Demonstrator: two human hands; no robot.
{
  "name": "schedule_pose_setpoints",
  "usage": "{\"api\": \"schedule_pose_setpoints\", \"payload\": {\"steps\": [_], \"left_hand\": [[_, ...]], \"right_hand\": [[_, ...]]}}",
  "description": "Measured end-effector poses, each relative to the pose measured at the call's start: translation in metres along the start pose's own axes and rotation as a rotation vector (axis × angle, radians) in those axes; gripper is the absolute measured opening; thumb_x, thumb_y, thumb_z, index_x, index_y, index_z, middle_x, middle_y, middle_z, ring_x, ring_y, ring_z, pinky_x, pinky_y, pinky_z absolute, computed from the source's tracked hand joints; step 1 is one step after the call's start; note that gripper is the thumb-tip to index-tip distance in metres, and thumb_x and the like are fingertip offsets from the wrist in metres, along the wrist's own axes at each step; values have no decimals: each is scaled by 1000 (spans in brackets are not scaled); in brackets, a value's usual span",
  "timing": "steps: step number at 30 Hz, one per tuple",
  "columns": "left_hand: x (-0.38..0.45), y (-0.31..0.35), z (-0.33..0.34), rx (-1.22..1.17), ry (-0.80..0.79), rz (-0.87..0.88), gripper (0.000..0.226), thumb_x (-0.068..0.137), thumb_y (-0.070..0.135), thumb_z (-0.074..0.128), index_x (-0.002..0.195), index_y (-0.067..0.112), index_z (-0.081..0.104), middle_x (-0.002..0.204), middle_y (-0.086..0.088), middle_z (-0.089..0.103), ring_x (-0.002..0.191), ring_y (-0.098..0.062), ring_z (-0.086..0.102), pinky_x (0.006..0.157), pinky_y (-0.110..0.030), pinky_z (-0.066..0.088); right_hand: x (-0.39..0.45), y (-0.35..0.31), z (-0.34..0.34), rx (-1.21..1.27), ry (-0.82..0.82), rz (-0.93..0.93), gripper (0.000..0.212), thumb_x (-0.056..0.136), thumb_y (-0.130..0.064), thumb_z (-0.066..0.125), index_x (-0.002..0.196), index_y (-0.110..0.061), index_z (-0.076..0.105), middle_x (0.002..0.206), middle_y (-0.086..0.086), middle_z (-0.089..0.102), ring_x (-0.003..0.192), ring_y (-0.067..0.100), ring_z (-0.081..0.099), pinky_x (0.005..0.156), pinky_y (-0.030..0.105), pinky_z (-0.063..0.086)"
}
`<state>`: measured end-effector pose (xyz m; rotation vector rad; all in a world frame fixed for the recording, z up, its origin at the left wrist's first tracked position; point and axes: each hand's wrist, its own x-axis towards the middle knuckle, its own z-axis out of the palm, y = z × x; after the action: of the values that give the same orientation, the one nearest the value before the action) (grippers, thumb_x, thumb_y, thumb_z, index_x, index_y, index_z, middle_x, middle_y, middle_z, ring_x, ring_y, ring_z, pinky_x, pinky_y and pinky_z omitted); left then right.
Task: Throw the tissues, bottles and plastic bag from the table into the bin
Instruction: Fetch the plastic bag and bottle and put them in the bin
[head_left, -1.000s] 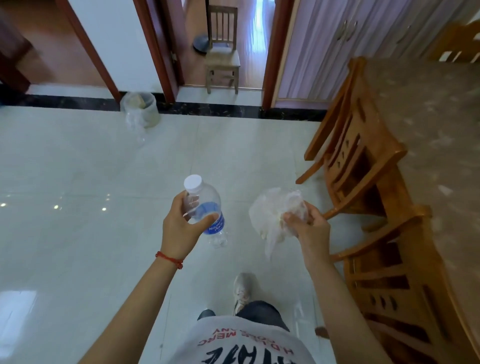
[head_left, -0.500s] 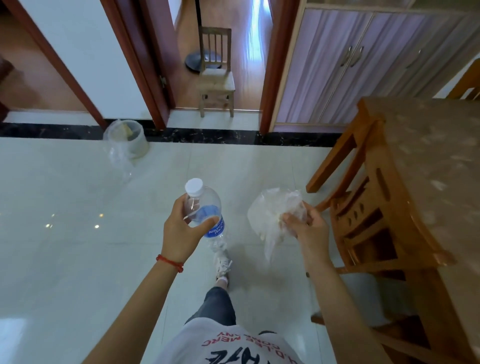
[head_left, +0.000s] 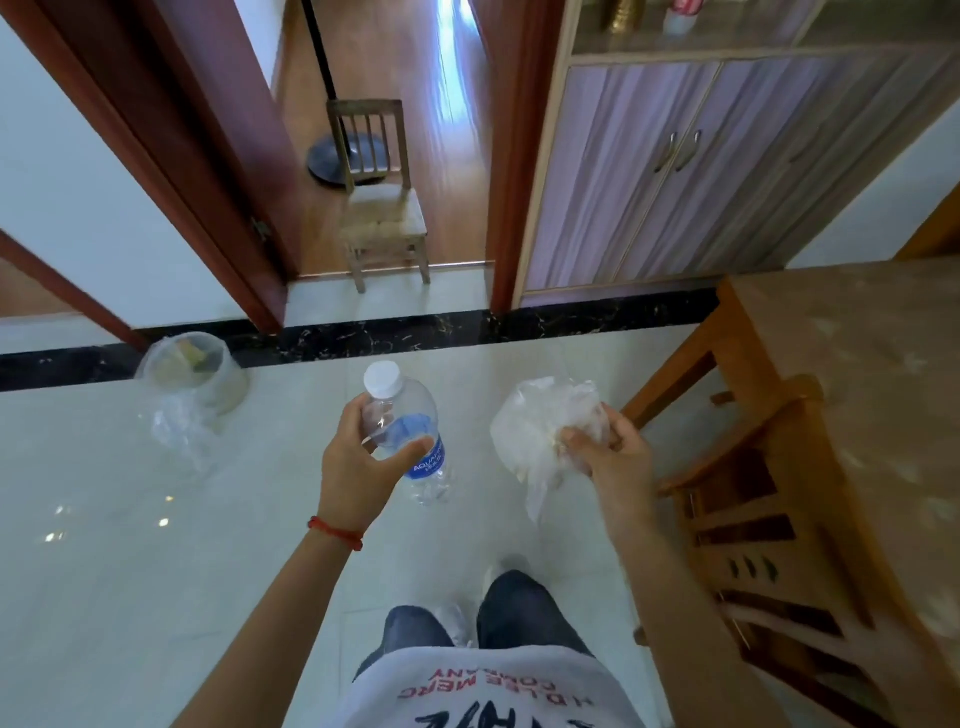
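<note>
My left hand (head_left: 363, 457) grips a clear plastic bottle (head_left: 410, 426) with a white cap and a blue label, held upright and slightly tilted. My right hand (head_left: 608, 457) is closed on a crumpled clear plastic bag (head_left: 535, 426) with something white bunched inside it. The bin (head_left: 208, 369), a small round one lined with a clear bag that spills onto the floor, stands on the tiles to the front left by the dark floor border. Some rubbish lies inside it.
A wooden table (head_left: 857, 364) with a patterned cover and a wooden chair (head_left: 769, 519) pushed against it fill the right side. A small wooden chair (head_left: 384, 208) stands in the doorway ahead. A cabinet (head_left: 701, 166) lines the far right wall. White tiles lie between me and the bin.
I have walked forward: the bin, doorway and cabinet have come nearer and the table has slid back on the right. Both hands keep the same hold.
</note>
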<state>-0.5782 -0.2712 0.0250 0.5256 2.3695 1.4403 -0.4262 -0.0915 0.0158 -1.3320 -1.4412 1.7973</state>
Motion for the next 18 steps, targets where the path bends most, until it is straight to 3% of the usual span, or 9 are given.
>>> {"api": "schedule_pose_setpoints", "payload": {"steps": [5, 10, 18], "left_hand": [[92, 15, 33, -7, -31, 10, 63, 74, 14, 72, 128, 6, 41, 128, -15, 54, 109, -26, 55, 91, -36, 47], [187, 45, 74, -10, -43, 40, 64, 73, 14, 73, 128, 5, 41, 126, -14, 54, 107, -23, 54, 89, -34, 47], [314, 99, 128, -30, -107, 83, 63, 69, 15, 77, 123, 4, 46, 119, -13, 59, 104, -26, 58, 90, -38, 51]], "right_hand": [[85, -25, 21, -19, 26, -4, 45, 76, -9, 72, 118, -15, 58, 106, 3, 64, 88, 17, 65, 71, 22, 53], [177, -65, 35, 41, 32, -46, 35, 75, 3, 69, 108, -6, 63, 81, -1, 66, 61, 2, 64, 59, 15, 53], [294, -127, 46, 27, 72, -96, 34, 75, -1, 70, 108, -6, 64, 81, 3, 68, 69, 11, 65, 68, 24, 56]]}}
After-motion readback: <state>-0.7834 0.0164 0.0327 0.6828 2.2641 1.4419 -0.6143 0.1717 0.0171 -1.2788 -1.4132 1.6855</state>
